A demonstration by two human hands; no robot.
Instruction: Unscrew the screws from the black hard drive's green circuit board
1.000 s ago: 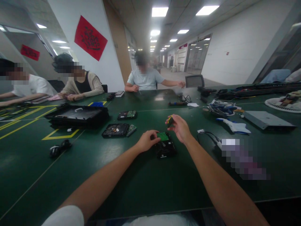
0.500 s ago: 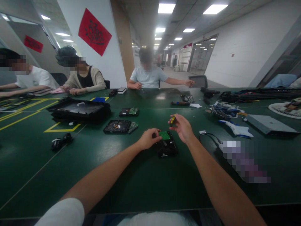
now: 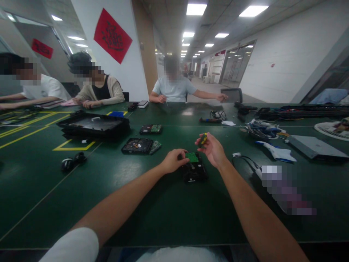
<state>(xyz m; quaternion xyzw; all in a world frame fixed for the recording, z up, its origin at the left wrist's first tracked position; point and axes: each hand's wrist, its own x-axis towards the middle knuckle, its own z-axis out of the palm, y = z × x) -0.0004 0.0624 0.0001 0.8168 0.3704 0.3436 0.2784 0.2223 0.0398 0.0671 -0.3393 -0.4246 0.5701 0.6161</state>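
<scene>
The left hand [image 3: 172, 160] pinches the near-left edge of the hard drive [image 3: 194, 169], which lies flat on the table [image 3: 163, 211] between both hands, green board [image 3: 192, 157] up. Its long axis runs away from the person, board end farthest. The right hand [image 3: 214, 149] is closed around a yellow-black screwdriver [image 3: 202, 140], raised just above the drive. A slipped tip could gouge the board, and a light pinch may let the drive skid.

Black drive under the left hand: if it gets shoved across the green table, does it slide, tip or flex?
The black drive lies flat and low on the green table, so it would probably slide, not tip or roll. Its blocky case looks rigid and likely dense for its size. The left hand touches its edge near the green board, which looks more fragile.
</scene>
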